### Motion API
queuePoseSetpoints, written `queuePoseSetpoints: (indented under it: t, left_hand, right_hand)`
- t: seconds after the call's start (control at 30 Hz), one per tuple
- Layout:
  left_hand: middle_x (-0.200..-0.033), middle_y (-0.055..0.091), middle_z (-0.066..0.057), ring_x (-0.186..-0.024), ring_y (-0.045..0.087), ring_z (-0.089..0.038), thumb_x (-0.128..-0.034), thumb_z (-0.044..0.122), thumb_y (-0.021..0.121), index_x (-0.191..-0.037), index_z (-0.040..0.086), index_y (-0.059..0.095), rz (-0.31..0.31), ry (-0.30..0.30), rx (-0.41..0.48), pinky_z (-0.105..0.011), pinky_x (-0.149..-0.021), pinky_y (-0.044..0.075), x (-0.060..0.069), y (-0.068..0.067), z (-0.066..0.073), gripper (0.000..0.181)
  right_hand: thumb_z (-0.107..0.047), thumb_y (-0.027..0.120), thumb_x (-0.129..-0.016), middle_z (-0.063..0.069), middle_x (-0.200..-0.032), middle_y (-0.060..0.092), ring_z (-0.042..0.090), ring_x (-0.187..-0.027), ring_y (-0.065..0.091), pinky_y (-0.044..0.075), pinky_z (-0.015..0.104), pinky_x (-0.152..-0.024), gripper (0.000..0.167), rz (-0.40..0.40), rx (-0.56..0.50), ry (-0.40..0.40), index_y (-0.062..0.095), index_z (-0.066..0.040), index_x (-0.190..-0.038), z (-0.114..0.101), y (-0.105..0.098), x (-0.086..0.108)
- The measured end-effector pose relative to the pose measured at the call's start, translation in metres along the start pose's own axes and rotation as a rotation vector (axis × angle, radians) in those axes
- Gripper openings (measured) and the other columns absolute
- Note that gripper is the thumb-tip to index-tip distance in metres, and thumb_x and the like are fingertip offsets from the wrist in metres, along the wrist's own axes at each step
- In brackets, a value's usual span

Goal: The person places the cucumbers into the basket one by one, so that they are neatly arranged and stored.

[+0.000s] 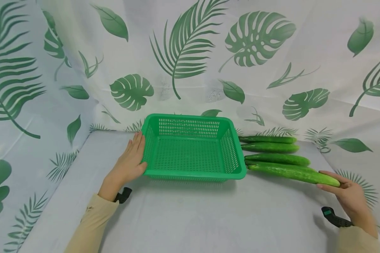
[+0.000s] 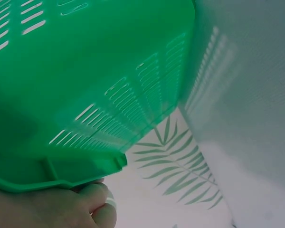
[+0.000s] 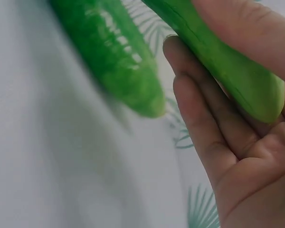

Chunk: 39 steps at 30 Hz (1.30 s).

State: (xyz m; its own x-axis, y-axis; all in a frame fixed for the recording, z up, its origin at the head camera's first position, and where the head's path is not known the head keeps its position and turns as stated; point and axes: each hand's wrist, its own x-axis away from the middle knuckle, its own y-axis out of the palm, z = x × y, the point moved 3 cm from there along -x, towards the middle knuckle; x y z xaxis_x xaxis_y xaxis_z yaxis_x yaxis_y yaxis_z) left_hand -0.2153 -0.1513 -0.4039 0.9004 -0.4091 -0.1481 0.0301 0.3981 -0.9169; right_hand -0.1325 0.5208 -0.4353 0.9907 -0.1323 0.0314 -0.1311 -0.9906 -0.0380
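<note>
"Where was the long cucumber?"

"In the right hand. That grip was clamped on its rounded, paler end, thumb on one side and fingers on the other. The rest stretched leftward from the grip, with the darker stem end close by the basket."

"Was it lying flat?"

"The gripped end looked raised over the tabletop; I couldn't tell whether the stem end rested on anything."

"And its neighbours?"

"Three other cucumbers lay beyond the right grip and to its left, roughly side by side, stem ends toward the basket. A sliver of another showed right behind the held one."

"What about the other hand?"

"The left hand touched the near-left part of the green basket. Its grip was apart: straight fingers lay along the outside of the basket's end, and the thumb stood away from them near the front corner. The slotted basket sat between the two grips."

"Anything farther out?"

"Just behind each grip was a black wrist device, then a beige sleeve. Beyond both grips hung a white cloth printed with green leaves."
</note>
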Motion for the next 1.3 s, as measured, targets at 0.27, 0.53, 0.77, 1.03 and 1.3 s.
queuePoseSetpoints:
  t: [0.27, 0.53, 0.77, 1.03, 1.3]
  left_hand:
    - [-0.162, -0.009, -0.026, -0.15, -0.01, -0.035, -0.0877, 0.007, 0.048, -0.152, -0.015, 0.003, 0.001, 0.0, -0.005, -0.053, -0.12, 0.002, -0.002, -0.001, 0.001, 0.082]
    - [-0.162, -0.009, -0.026, -0.15, -0.011, -0.034, -0.0873, 0.007, 0.048, -0.152, -0.014, 0.002, -0.007, -0.005, 0.006, -0.053, -0.12, 0.002, -0.003, -0.002, 0.002, 0.082]
    - [-0.162, -0.008, -0.026, -0.15, -0.011, -0.034, -0.086, 0.007, 0.047, -0.152, -0.014, 0.003, 0.001, -0.009, 0.008, -0.052, -0.121, 0.002, -0.003, -0.003, 0.002, 0.083]
    - [-0.162, -0.009, -0.026, -0.15, -0.012, -0.034, -0.0866, 0.009, 0.047, -0.153, -0.014, 0.002, 0.002, -0.006, 0.01, -0.052, -0.12, 0.001, -0.003, -0.003, 0.002, 0.083]
    - [-0.162, -0.009, -0.026, -0.15, -0.012, -0.033, -0.0884, 0.01, 0.049, -0.153, -0.013, 0.002, 0.0, -0.005, 0.004, -0.053, -0.12, 0.002, 0.0, 0.001, -0.001, 0.083]
  right_hand:
    - [0.011, 0.069, -0.086, -0.019, -0.118, 0.061, -0.007, -0.099, 0.056, 0.049, 0.008, -0.075, 0.052, 0.062, 0.021, -0.056, 0.067, -0.013, -0.132, -0.039, 0.004, -0.017]
    - [-0.016, 0.078, -0.085, -0.018, -0.129, 0.047, -0.004, -0.11, 0.044, 0.043, 0.004, -0.073, 0.064, 0.178, 0.362, -0.005, 0.055, -0.021, -0.145, -0.078, 0.022, -0.034]
    - [-0.012, 0.078, -0.085, -0.013, -0.126, 0.052, 0.0, -0.104, 0.048, 0.045, 0.008, -0.074, 0.059, 0.139, 0.263, -0.046, 0.059, -0.017, -0.141, -0.115, 0.052, -0.055]
    - [0.008, 0.074, -0.083, -0.002, -0.133, 0.054, 0.006, -0.119, 0.048, 0.047, 0.012, -0.087, 0.056, 0.048, -0.044, -0.147, 0.062, -0.006, -0.136, -0.143, 0.101, -0.078]
    - [0.006, 0.075, -0.082, 0.004, -0.139, 0.05, 0.012, -0.133, 0.039, 0.041, 0.019, -0.1, 0.059, -0.018, -0.073, -0.184, 0.059, -0.002, -0.138, -0.153, 0.164, -0.097]
